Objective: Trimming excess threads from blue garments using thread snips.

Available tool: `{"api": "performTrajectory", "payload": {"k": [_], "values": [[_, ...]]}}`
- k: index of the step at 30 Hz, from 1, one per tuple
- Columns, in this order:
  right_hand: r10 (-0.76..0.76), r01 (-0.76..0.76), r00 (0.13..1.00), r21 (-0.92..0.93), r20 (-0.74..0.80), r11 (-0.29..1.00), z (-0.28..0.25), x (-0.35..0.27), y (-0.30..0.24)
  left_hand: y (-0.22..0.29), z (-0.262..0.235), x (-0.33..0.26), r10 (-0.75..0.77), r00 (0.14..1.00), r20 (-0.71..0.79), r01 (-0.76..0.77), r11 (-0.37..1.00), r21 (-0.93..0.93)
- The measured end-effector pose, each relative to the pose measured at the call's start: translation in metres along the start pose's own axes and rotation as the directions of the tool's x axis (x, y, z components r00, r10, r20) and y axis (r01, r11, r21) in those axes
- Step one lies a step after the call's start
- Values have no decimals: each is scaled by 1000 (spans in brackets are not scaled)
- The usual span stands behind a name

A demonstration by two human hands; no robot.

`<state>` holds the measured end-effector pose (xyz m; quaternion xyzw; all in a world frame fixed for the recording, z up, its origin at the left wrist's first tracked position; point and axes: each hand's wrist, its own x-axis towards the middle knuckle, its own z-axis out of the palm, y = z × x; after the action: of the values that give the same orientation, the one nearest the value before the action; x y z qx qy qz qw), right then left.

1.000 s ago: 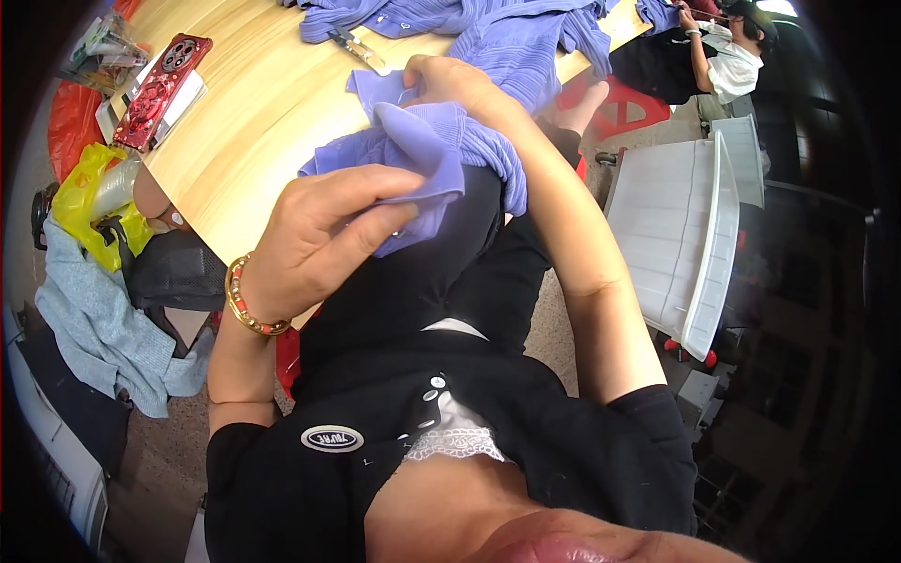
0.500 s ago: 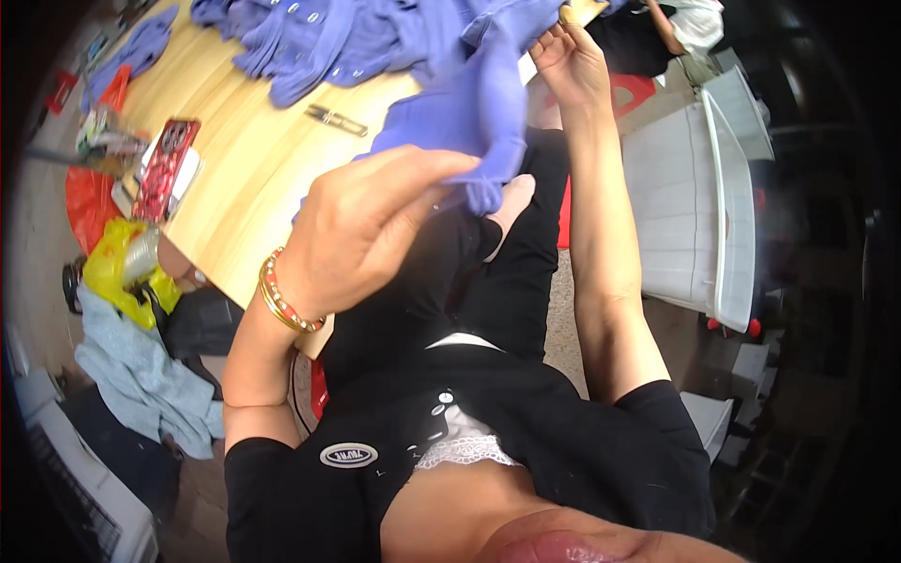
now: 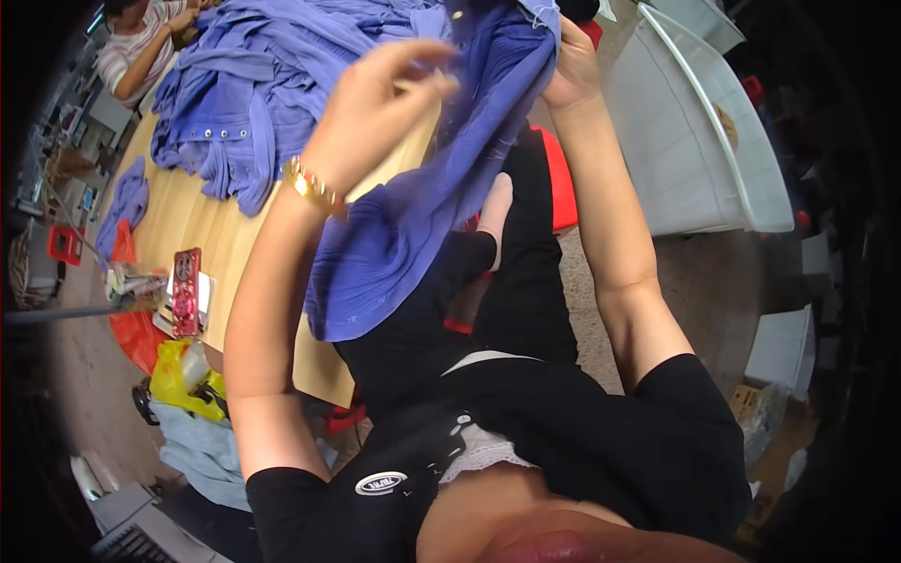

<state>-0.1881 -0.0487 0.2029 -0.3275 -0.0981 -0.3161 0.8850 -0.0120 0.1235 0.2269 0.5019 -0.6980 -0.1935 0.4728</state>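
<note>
A ribbed purple-blue garment [image 3: 404, 249] hangs down from my right hand [image 3: 574, 70] across the table edge and over my lap. My right hand is closed on its upper edge, where pale loose threads show. My left hand [image 3: 389, 103] is raised just left of the held cloth, slightly smeared by motion. Its thumb and forefinger stand apart, with nothing clearly seen between them. Beyond it lies a heap of similar purple-blue garments [image 3: 225, 103] with a row of small round fasteners. The small dark and gold tool on the table earlier is out of sight.
On the wooden table [image 3: 221, 230] a phone in a red case [image 3: 187, 291] lies at the left. Yellow and red bags hang by its left edge. A white bin [image 3: 666, 141] stands at my right, a red stool [image 3: 556, 178] near my knees. Another person [image 3: 141, 56] sits at the far left.
My left hand has let go of the cloth edge and moved up and away. The garment now hangs longer from my right hand. The view has shifted, showing another person.
</note>
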Motion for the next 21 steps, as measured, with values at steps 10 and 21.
{"api": "performTrajectory", "payload": {"k": [10,21], "values": [[-30,23,997,-96,-68,995,11,-28,14,-35,22,39,-261,965,-28,180,736,-653],[-303,-193,817,-729,-490,657,21,-68,39,-47,4,29,-383,918,102,349,663,-662]]}}
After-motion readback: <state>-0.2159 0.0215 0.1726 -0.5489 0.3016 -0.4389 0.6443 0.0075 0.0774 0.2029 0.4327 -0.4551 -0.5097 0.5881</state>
